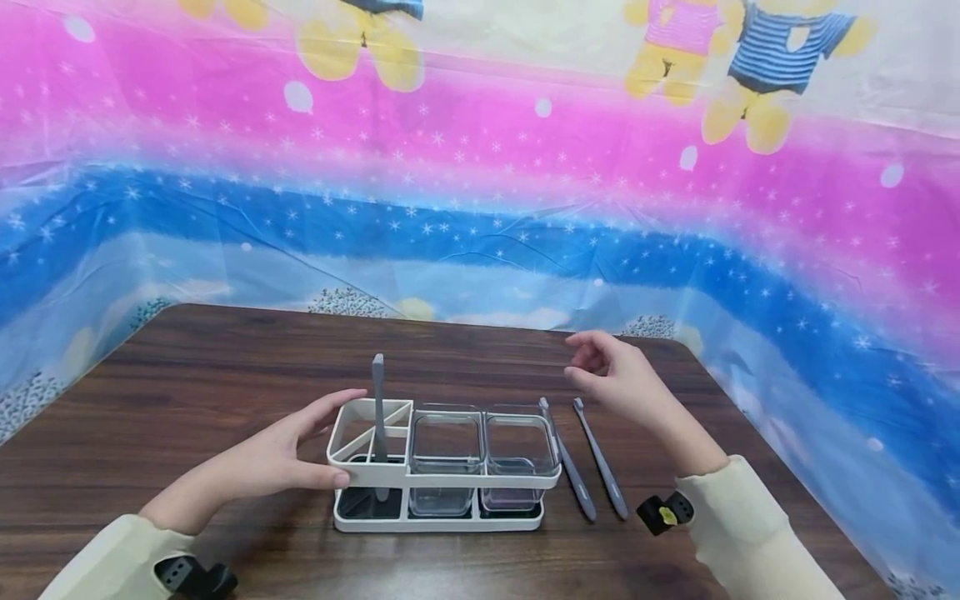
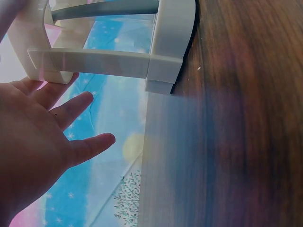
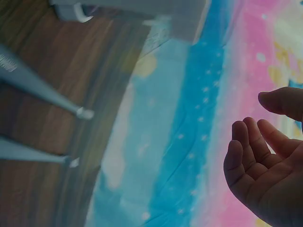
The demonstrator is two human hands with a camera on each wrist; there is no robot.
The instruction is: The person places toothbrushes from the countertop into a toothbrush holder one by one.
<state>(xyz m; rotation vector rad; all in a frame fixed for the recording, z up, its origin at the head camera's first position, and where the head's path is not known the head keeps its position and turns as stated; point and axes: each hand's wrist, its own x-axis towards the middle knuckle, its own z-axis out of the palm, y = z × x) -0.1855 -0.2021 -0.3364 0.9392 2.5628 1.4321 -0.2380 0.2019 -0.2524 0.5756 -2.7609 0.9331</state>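
A white toothbrush holder [image 1: 367,475] stands on the table, with open compartments at its left end. One grey toothbrush [image 1: 378,392] is upright in a left compartment. Two clear cups [image 1: 447,446] sit side by side in the other sections. My left hand [image 1: 288,454] holds the holder's left end, thumb at the front and fingertips at the back rim; in the left wrist view, two fingers extend free below it. Above the table on the right, my right hand [image 1: 618,375] hangs with loosely curled fingers and holds nothing. Two grey toothbrushes [image 1: 573,475] lie just right of the holder.
The dark wooden table [image 1: 247,358] extends around the holder. Behind and beside it hangs a pink and blue printed cloth [image 1: 480,167]. A small black camera [image 1: 663,510] is worn on the right wrist, another black one [image 1: 195,575] on the left.
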